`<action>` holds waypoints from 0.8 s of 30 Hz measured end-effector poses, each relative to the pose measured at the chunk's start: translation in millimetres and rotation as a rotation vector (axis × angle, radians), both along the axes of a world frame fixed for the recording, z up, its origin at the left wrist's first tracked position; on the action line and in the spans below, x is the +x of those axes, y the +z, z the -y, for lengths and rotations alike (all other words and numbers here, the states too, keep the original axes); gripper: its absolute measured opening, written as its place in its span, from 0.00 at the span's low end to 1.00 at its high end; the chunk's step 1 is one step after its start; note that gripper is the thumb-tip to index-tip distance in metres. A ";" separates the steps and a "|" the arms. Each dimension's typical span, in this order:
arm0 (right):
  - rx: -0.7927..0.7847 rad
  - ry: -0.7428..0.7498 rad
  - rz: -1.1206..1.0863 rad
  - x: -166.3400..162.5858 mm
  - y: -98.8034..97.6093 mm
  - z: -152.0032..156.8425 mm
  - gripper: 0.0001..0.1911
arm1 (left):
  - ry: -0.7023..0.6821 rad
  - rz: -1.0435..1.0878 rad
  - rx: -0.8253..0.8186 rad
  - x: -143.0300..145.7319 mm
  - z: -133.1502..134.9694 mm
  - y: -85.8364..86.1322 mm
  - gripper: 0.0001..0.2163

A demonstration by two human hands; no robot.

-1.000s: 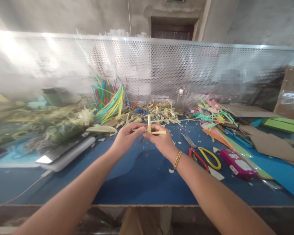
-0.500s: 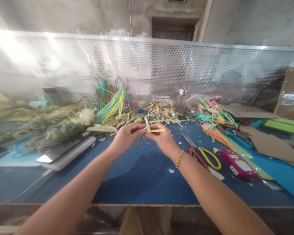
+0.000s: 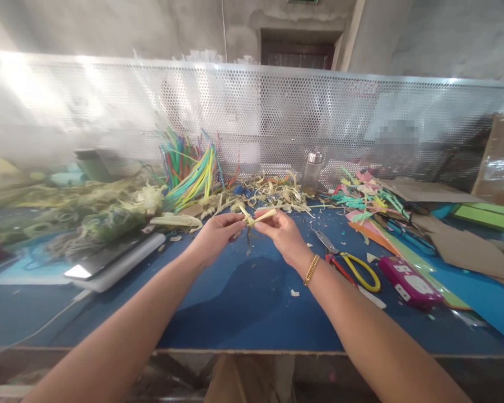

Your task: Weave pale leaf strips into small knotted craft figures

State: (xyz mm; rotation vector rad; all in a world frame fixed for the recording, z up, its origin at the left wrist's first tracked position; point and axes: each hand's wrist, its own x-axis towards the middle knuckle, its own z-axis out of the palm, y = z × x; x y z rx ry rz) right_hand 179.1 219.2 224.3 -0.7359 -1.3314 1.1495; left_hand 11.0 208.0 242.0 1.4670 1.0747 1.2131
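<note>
Over the blue table [image 3: 243, 302], my left hand [image 3: 216, 236] and my right hand [image 3: 282, 232] pinch a small piece of pale yellow crossed strips [image 3: 254, 217] between their fingertips. Both hands are closed on it, left from the left side, right from the right side. One strip end sticks out to the upper right. A gold bracelet [image 3: 311, 269] sits on my right wrist.
Scissors with red and yellow handles [image 3: 353, 268] and a pink box [image 3: 409, 281] lie to the right. Coloured paper sheets [image 3: 466, 263] spread farther right. A bundle of coloured strips [image 3: 189, 168], pale scraps [image 3: 273, 193], a small jar [image 3: 312, 169] and a tablet [image 3: 109, 260] lie behind and left. A perforated metal screen [image 3: 277, 112] closes the back.
The strip piece has been turned in my fingers: the upright end has tipped down and leftward. Both hands have risen slightly and stayed together.
</note>
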 end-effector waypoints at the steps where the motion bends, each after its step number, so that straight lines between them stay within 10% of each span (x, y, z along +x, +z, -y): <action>1: 0.001 -0.017 -0.009 0.1 -0.2 -0.7 0.12 | -0.015 0.000 -0.018 -0.2 0.3 0.2 0.14; 24: -0.009 -0.156 0.024 -6.0 -7.0 0.5 0.15 | -0.275 -0.003 -0.092 5.4 10.0 1.7 0.09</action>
